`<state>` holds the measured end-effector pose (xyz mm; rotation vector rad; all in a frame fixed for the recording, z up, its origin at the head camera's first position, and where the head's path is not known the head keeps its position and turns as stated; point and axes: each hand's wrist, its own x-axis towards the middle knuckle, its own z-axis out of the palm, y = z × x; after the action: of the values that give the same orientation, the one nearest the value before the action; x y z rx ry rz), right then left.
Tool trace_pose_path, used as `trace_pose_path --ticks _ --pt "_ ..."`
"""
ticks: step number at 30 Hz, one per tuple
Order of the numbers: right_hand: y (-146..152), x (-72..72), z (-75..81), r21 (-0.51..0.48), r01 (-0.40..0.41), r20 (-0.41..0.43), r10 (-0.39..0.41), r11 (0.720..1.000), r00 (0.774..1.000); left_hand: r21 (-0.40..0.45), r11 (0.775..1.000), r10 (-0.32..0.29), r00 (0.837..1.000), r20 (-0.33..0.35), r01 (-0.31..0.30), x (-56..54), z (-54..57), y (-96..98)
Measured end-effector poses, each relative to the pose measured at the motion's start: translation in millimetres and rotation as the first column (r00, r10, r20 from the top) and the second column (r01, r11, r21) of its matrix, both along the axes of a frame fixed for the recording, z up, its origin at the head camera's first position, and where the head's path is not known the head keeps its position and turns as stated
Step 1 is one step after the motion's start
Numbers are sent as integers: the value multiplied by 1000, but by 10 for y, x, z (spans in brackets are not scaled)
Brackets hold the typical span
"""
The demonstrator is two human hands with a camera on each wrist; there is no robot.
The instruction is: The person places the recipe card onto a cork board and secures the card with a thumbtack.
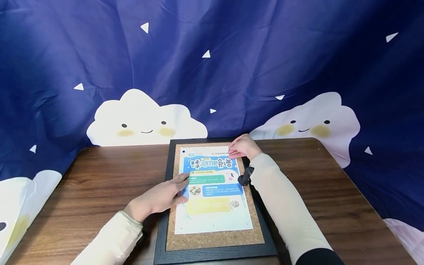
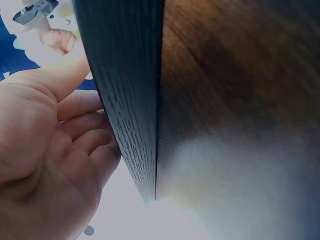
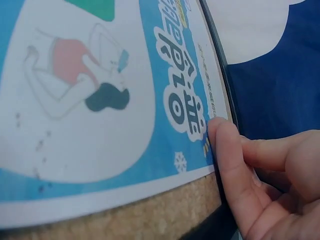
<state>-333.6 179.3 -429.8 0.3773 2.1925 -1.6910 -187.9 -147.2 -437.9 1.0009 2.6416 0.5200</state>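
A printed poster (image 1: 212, 223) in blue, green and yellow lies on a cork board (image 1: 212, 241) with a black frame (image 1: 215, 254). At the poster's top left corner sits a small round blue pushpin (image 1: 183, 151). My left hand (image 1: 159, 198) reaches over the frame's left side, its extended fingers resting on the poster's left edge. My right hand (image 1: 244, 146) is at the poster's top right corner, thumb and fingers close together there. The right wrist view shows those fingers (image 3: 231, 165) against the corner; anything between their tips is hidden.
The board lies on a brown wooden table (image 1: 122, 165), which extends to both sides. Behind the table hangs a dark blue cloth (image 1: 198, 73) with white clouds. A small black device (image 1: 245, 176) is strapped at the right wrist, over the board's right edge.
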Motion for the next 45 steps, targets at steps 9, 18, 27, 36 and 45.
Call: trace_pose_path --ticks 9,18,27,36,45 --pt "22 -26 33 66 -33 44 30 997 999 -3 1000 -5 1000 11 5 -24 8 15" --pt "-19 -85 32 95 -56 111 45 994 993 -10 1000 8 1000 14 -8 -12 25 -33" --pt "3 -88 72 155 -131 153 108 979 982 1 1000 2 1000 2 -2 16 8 -34" --pt "28 -66 98 217 -143 117 119 966 986 5 1000 7 1000 4 -7 20 4 -18" --pt "168 77 -57 136 -130 -63 140 982 988 5 1000 9 1000 13 -9 6 -2 -2"
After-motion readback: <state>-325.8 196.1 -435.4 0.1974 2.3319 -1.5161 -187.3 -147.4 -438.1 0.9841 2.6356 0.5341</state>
